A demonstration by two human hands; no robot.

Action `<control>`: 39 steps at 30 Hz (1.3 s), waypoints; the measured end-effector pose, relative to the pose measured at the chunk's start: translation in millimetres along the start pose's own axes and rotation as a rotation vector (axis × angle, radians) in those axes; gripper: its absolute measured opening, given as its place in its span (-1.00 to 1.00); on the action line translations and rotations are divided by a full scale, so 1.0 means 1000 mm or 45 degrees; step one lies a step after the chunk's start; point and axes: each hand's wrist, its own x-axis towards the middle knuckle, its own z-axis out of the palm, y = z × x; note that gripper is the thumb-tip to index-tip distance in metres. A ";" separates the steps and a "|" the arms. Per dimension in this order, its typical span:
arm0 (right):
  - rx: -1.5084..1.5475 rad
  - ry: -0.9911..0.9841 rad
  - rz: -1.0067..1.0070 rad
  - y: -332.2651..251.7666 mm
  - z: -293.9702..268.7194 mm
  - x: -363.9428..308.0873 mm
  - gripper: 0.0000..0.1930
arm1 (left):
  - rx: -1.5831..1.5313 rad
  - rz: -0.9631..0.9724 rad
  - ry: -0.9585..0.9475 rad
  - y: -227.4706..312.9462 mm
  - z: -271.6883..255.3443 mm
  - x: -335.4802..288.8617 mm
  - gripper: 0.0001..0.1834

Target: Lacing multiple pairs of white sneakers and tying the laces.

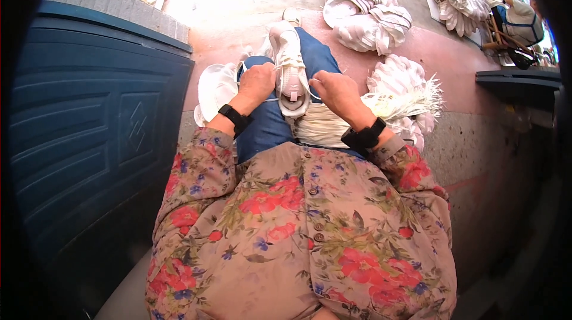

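A white and pale pink shoe upper [292, 78] lies on my lap between my blue-trousered legs, its heel end toward me. At its left edge my left hand [257, 84] is closed, with a white lace coming from its fingers. My right hand [338, 95] pinches the lace's other side just right of the upper; its fingertips are small in view. Below the right hand a thick bundle of cream-white laces [322, 126] rests across my lap.
Stacks of white uppers lie on the floor ahead [375, 25] and to my right [396, 75]. More white uppers [217, 84] sit by my left leg. A dark blue panelled door [101, 93] stands close on the left. At far right is a dark ledge [518, 80].
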 end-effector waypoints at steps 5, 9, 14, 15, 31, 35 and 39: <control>0.346 0.177 -0.055 -0.016 0.045 0.029 -0.85 | 0.013 -0.067 -0.008 -0.002 0.006 0.002 -0.78; 0.278 0.158 0.062 -0.019 0.058 0.046 -0.84 | -0.012 -0.104 0.079 0.001 0.007 0.003 -0.77; -0.028 0.096 -0.129 -0.024 0.061 0.057 -0.91 | 0.055 -0.119 0.118 0.006 0.008 0.003 -0.77; -0.091 0.092 -0.186 -0.021 0.063 0.060 -0.90 | 0.099 -0.083 0.113 0.008 0.009 0.004 -0.79; 2.523 0.080 -0.901 -0.001 -0.216 -0.016 -0.82 | -0.048 -0.229 0.044 0.010 0.002 0.014 -0.80; 2.478 0.118 -0.924 0.002 -0.233 -0.027 -0.81 | -0.206 -0.206 0.088 0.005 -0.010 0.022 -0.76; 2.412 0.196 -0.923 0.005 -0.227 -0.027 -0.80 | -0.479 -0.145 0.047 0.007 -0.018 0.029 -0.72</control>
